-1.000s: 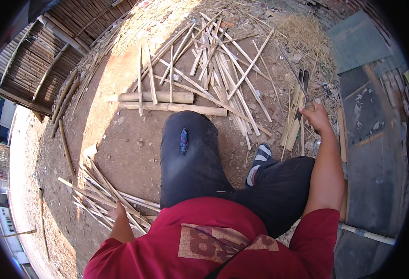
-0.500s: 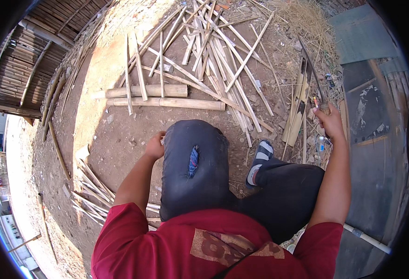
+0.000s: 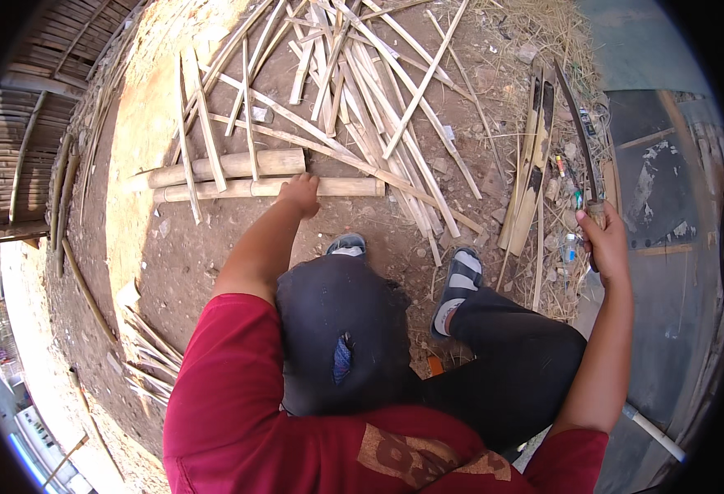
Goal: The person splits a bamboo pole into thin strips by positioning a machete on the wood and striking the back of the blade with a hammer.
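Observation:
My left hand [image 3: 300, 193] reaches forward and rests on a round bamboo pole [image 3: 214, 190] lying crosswise on the dirt; a second, thicker pole [image 3: 214, 167] lies just behind it. My right hand [image 3: 605, 243] is closed around the wooden handle of a long curved blade [image 3: 574, 128] that points up and away on the right. I sit low with both knees bent, in dark trousers with a tear at the left knee, and grey sandals [image 3: 457, 288] on my feet.
A heap of split bamboo strips [image 3: 362, 74] covers the ground ahead. More flat slats [image 3: 531, 165] lie near the blade, thin strips [image 3: 144, 354] at my left. A woven bamboo wall [image 3: 16, 140] stands left; a grey slab [image 3: 667, 189] lies right.
My left hand came from behind my side, past my knee, and out to the bamboo pole. My right hand lifted the blade from the slats. The view tilted forward.

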### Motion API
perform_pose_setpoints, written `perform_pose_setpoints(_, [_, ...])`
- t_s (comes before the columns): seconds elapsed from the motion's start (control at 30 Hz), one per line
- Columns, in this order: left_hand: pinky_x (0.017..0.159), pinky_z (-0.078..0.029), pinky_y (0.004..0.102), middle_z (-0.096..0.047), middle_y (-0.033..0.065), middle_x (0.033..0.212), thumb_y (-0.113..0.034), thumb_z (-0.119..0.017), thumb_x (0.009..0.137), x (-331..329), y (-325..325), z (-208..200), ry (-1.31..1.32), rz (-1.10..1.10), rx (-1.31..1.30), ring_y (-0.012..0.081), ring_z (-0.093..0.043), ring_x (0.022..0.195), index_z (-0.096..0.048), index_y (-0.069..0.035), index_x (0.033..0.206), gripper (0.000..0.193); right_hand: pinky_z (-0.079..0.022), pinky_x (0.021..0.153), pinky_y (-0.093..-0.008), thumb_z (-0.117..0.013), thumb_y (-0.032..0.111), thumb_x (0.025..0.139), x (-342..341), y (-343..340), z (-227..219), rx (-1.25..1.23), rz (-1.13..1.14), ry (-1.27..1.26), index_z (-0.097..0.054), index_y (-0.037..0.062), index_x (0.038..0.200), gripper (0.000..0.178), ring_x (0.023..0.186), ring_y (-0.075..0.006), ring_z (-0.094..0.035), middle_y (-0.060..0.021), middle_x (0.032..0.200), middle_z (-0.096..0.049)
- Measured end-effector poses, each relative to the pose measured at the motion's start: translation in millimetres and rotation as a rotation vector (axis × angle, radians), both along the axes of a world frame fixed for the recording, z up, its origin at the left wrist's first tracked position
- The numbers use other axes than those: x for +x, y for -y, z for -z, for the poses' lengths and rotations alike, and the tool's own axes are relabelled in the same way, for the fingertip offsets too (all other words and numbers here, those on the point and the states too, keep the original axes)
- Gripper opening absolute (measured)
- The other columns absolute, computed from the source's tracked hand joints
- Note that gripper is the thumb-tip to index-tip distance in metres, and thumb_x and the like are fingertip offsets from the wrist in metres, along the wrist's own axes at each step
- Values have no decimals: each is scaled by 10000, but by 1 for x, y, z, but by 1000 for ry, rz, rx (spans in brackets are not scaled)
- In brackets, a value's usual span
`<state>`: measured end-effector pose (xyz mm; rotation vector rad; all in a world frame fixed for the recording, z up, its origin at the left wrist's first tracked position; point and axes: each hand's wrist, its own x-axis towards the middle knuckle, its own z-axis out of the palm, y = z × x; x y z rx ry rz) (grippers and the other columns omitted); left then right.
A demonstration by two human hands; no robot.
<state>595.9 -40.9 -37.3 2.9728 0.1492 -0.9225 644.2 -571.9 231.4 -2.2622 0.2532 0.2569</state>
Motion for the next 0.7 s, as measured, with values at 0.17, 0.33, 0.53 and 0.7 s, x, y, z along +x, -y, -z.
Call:
perform_pose_setpoints(0.17, [1093, -467, 454, -498, 111, 1503, -262, -688, 918, 37, 5, -29, -354, -4, -32, 279, -443, 1442, -526, -90, 1401, 538, -371, 512, -236, -769, 225, 929, 3, -3, 3, 23, -16, -10, -620, 82, 1024, 227, 564, -49, -460, 50, 713, -529])
perform_pose_setpoints(0.33, [1140, -402, 493, -457, 104, 1547, -195, -628, 931, 47, -18, -3, 162, -6, 39, 277, -404, 1466, -431, -109, 1492, 601, -335, 495, -224, -735, 206, 963, 8, -11, 7, 15, -33, 4, -615, 91, 1030, 179, 536, -37, -427, 65, 691, -511])
perform_pose_setpoints(0.53, [1118, -386, 505, -472, 55, 1521, -155, -620, 954, 44, -60, 36, 221, -19, 185, 229, -424, 1437, -407, -137, 1507, 593, -334, 493, -225, -740, 200, 964, 8, -18, 8, 24, -44, -24, -613, 88, 1028, 181, 535, -38, -428, 63, 690, -514])
perform_pose_setpoints(0.7, [1102, -406, 488, -533, 78, 1409, -178, -766, 833, 40, -59, 34, 145, 14, 239, 246, -489, 1376, -476, -122, 1416, 654, -333, 491, -225, -736, 195, 967, 8, -20, 11, 23, -50, -29, -609, 92, 1030, 176, 534, -41, -434, 59, 688, -517])
